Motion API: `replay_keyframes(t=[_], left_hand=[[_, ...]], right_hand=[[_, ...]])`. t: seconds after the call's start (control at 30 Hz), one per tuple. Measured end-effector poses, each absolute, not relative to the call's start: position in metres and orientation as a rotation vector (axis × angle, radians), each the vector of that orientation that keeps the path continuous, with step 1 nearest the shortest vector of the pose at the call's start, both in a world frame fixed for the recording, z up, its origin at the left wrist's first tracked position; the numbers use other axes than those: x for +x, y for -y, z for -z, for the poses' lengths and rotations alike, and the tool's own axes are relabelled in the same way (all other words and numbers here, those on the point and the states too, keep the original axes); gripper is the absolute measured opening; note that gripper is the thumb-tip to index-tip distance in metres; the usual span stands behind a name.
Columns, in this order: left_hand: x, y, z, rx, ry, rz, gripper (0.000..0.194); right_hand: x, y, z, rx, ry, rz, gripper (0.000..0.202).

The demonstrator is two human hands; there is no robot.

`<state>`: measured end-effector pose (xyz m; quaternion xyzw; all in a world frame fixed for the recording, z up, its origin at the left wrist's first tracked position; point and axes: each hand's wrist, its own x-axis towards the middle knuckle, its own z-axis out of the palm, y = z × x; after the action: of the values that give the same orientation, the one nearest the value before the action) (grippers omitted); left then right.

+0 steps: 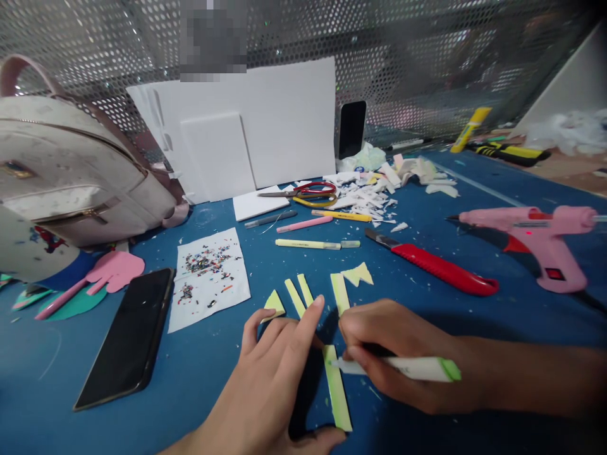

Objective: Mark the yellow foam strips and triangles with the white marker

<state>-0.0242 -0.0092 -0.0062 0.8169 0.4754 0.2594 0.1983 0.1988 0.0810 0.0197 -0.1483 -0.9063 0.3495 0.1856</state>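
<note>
My right hand (393, 354) grips a white marker (417, 368) with a green end, its tip touching a light green strip (337, 392) on the blue table. My left hand (275, 366) is spread beside that strip, its thumb at the strip's lower end and a fingertip close to the upper end. Beyond my hands lie more pale green pieces: a triangular piece (274, 303) by my left hand's fingers, two narrow strips (294, 297), a wider strip (339, 292) partly behind my right hand, and a zigzag-edged piece (359, 274).
A red cutter (441, 268) and pink glue gun (531, 230) lie right. Several pens, scissors (303, 193) and white scraps (365, 196) lie beyond. Left are a black phone (128, 338), a sheet with beads (237, 278) and a backpack (80, 164). White boards (294, 120) stand behind.
</note>
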Motion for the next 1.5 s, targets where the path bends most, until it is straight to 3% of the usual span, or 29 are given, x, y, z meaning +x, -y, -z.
replay_keyframes(t=[0.2,0.7,0.83,0.97,1.17,1.5], left_hand=[[-0.025,0.010,0.007,2.287,-1.303,-0.746,0.118],[-0.026,0.012,-0.005,2.358,-1.296,-0.623,0.110],[-0.024,0.014,-0.009,2.296,-1.428,-0.574,0.119],[-0.025,0.013,-0.006,2.302,-1.355,-0.666,0.101],[-0.034,0.005,-0.005,2.321,-1.222,-0.732,0.088],[-0.027,0.020,-0.005,2.400,-1.517,-0.682,0.072]], right_hand=[[0.199,-0.072,-0.024,-0.284,2.575,-1.008,0.020],[0.208,-0.095,-0.018,-0.465,2.443,-0.930,0.024],[0.206,-0.097,-0.016,-0.453,2.477,-0.962,0.025],[0.205,-0.098,-0.016,-0.408,2.492,-0.997,0.026],[0.206,-0.095,-0.019,-0.362,2.488,-1.237,0.030],[0.206,-0.088,-0.021,-0.408,2.431,-1.304,0.026]])
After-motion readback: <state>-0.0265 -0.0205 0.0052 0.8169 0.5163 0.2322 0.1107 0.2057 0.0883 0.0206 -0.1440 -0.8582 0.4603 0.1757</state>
